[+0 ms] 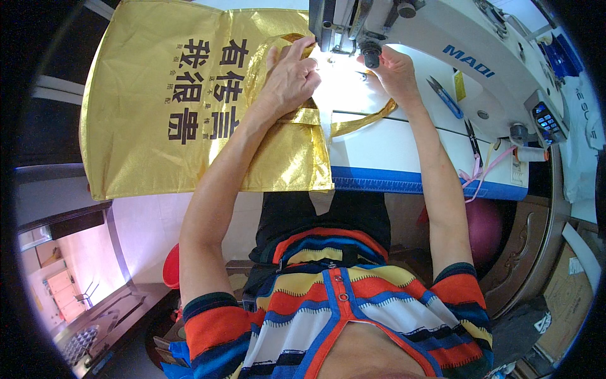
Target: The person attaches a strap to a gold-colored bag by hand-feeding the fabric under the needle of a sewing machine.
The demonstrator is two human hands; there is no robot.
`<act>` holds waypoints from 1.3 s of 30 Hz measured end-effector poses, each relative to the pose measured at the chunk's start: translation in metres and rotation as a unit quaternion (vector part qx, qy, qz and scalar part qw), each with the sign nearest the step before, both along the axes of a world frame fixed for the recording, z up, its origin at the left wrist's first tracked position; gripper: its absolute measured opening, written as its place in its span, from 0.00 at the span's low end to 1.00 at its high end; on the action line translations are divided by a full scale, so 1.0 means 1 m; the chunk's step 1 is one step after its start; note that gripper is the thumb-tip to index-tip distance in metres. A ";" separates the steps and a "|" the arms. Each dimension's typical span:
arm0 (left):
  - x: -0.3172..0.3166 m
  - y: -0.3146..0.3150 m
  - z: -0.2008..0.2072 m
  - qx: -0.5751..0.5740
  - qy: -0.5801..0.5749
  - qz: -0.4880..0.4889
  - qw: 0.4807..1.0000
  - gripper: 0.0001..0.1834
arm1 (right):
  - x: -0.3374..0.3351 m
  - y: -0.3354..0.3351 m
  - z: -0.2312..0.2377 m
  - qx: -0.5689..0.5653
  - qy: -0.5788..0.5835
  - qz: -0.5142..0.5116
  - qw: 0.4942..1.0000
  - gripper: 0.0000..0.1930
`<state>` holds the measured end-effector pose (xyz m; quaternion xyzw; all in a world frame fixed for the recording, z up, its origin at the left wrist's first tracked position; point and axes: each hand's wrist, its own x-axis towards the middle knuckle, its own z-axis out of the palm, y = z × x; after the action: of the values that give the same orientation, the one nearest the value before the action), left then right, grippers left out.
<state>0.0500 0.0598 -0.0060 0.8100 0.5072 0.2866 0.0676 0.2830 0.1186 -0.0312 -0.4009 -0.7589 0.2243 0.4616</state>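
A shiny gold tote bag [145, 82] with dark printed characters lies flat, reaching from the left up to the sewing machine [435, 38]. On its right part, close to the needle area, my left hand [291, 76] is closed with bent fingers on the bag's edge near a gold strap. Just right of the needle area, my right hand [394, 69] is curled beside a black knob [371, 54]. Its fingertips are partly hidden by the machine and glare, so what they hold does not show. A loop of gold strap [363, 123] lies on the white table below that hand.
Blue-handled snips [447, 98] and black tweezers [472, 139] lie on the table at the right, by pink ribbons [485, 169]. A control panel [546, 120] sits on the machine. Along the front edge runs a blue ruler strip [391, 180]. A red container [172, 266] stands low on the left.
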 end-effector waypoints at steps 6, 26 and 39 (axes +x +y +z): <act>0.001 -0.001 -0.001 0.033 -0.021 -0.006 0.999 0.13 | 0.000 0.000 0.002 -0.008 -0.004 -0.004 1.000 0.12; 0.001 0.000 -0.001 0.039 0.007 -0.007 0.999 0.15 | 0.002 -0.017 0.034 -0.084 -0.103 -0.090 0.987 0.15; 0.002 0.001 -0.004 0.055 -0.006 -0.012 0.998 0.15 | 0.001 -0.018 0.037 -0.043 -0.140 -0.085 0.986 0.15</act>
<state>0.0517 0.0610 -0.0100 0.8166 0.4806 0.3182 0.0291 0.2843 0.1004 0.0061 -0.5109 -0.7689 0.1580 0.3505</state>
